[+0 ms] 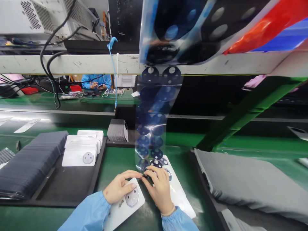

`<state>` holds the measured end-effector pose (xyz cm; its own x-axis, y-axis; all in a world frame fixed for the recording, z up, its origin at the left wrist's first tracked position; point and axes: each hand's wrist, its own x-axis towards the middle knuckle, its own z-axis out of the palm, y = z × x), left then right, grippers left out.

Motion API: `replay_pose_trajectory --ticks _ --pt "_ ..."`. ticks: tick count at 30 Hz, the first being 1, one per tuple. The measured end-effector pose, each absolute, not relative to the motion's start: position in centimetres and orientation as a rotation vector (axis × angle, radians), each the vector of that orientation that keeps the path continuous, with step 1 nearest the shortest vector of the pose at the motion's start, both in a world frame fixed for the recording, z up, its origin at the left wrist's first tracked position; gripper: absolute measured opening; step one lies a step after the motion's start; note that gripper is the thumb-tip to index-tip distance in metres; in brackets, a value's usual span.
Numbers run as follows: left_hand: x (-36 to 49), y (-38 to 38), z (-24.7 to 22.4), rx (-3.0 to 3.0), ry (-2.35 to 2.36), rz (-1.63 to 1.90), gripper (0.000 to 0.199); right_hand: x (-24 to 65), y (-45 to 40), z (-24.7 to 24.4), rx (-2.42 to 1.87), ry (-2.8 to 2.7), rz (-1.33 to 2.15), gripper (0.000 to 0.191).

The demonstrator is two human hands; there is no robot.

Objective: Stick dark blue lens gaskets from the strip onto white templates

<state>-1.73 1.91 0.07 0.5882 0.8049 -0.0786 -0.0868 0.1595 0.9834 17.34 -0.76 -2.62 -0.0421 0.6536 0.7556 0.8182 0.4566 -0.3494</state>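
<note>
My left hand [120, 187] has its thumb on the face of a white rounded panel [115, 213] with a grey octagonal, holed patch, and the panel lies tilted under the hand. Its fingertips stretch to the lower end of a clear film strip [154, 128] carrying two columns of round black stickers with holes. At that same end my right hand [158, 186] is pinched, with a small dark edge showing between the fingertips of both hands. Under the right hand are more white panels [184, 200], partly covered.
On the left, a black tray [69, 184] holds a row of dark grey panels [36, 160] and several white ones [79, 155]. A stack of small plates [117, 130] stands behind. Grey panels [250, 179] fill the right tray. A white shelf beam [91, 64] crosses above; a co-worker [96, 81] sits beyond.
</note>
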Motion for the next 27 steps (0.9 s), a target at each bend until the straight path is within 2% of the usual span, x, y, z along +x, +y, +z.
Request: replay_pose_trajectory --ticks 12,17,20,23,27 --pt "-2.0 2.6 -0.3 0.968 0.829 0.765 0.053 17.0 -1.4 -1.5 -1.132 -1.854 0.069 0.015" --pt "-2.3 3.2 -0.4 0.887 0.897 0.954 0.047 17.0 -1.8 -0.6 -1.068 -1.535 0.545 0.017" --pt "-2.2 2.9 0.0 0.899 0.923 0.992 0.066 17.4 -1.5 -0.6 -1.031 -1.111 0.908 0.021" --pt "-1.7 2.2 0.6 0.956 0.927 0.982 0.083 17.7 -1.2 -1.1 -1.047 -0.890 1.100 0.026" --pt "-0.6 1.2 1.0 1.002 0.916 1.025 0.068 17.1 -1.1 -1.7 -1.096 -0.862 1.179 0.028"
